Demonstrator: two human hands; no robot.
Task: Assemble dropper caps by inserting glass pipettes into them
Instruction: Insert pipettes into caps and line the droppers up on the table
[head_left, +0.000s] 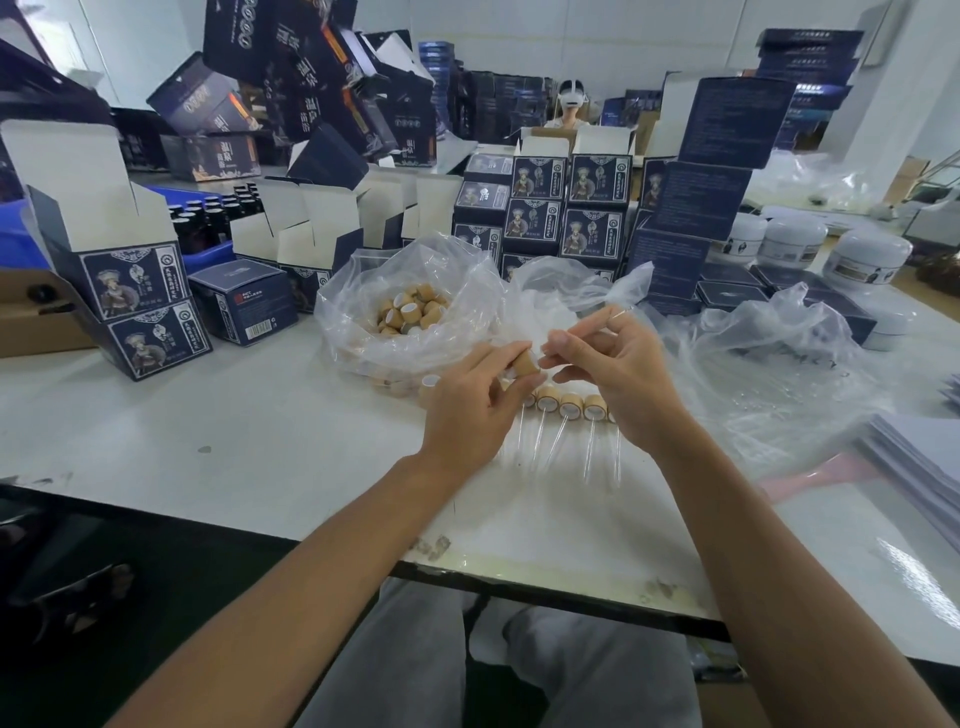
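Observation:
My left hand (480, 400) pinches a tan wooden dropper cap (525, 364) above the white table (234, 431). Close to its right, my right hand (618, 374) pinches a thin clear glass pipette (605, 318) that slants up to the right, its lower end hidden by my fingers near the cap. Below my hands, several assembled caps with pipettes (569, 408) lie in a row on the table. A clear plastic bag (410, 312) behind holds several loose caps.
Dark printed cartons (140, 306) stand stacked at left and behind. More clear plastic bags (769, 364) lie at right, with white jars (867, 254) beyond. A stack of sheets (919, 462) sits at the right edge. Another person (569, 106) sits far behind.

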